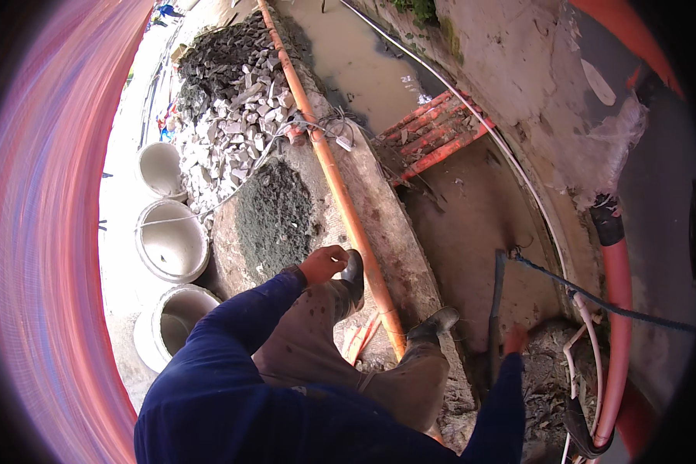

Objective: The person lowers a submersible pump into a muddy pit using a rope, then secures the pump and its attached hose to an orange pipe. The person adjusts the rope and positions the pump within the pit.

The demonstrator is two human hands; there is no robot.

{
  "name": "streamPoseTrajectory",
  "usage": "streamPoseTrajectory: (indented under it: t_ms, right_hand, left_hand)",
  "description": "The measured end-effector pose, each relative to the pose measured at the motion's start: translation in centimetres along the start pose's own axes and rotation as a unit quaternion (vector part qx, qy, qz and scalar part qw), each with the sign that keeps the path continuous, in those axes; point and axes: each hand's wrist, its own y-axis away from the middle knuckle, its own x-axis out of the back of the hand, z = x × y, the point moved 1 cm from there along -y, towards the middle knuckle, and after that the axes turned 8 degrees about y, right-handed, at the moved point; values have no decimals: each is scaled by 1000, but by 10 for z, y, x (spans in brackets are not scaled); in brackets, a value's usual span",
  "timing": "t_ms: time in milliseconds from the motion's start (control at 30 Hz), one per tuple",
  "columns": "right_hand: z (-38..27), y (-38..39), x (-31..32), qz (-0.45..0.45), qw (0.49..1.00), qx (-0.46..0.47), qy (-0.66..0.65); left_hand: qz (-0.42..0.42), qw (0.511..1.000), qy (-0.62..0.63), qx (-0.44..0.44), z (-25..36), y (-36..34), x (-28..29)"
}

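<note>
My left hand (324, 264) hovers above my left knee and boot (353, 272), its fingers curled into a loose fist with nothing visible in them. Low on the right, my right hand (516, 339) hangs beside an upright dark bar (496, 309); its fingers are too small and shadowed to read, and I cannot tell whether it touches the bar. A dark rope (595, 298) runs rightward from the bar's top. My boots stand on either side of a long orange pipe (334, 174) on the concrete ledge (394, 240).
Grey gravel (274, 213) and broken stones (232, 135) lie to the left, near several concrete pipes (172, 240). Murky water (479, 216) fills the channel on the right, crossed by red pipes (433, 139). A cable with a white box (344, 143) rests over the orange pipe.
</note>
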Motion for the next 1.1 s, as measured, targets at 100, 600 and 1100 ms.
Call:
streamPoseTrajectory:
  t_ms: [100, 600, 1100]
  right_hand:
    - [-171, 70, -130, -196, 940, -84, -267]
    - [-471, -74, -289, -238, 943, -1, 234]
    - [-992, -403, -561, -162, 946, 211, 185]
  left_hand:
    - [-38, 993, 81, 75, -22, 6, 17]
    - [-156, 981, 111, -29, -233, -197, 99]
    - [-218, 907, 328, -151, -247, -211, 327]
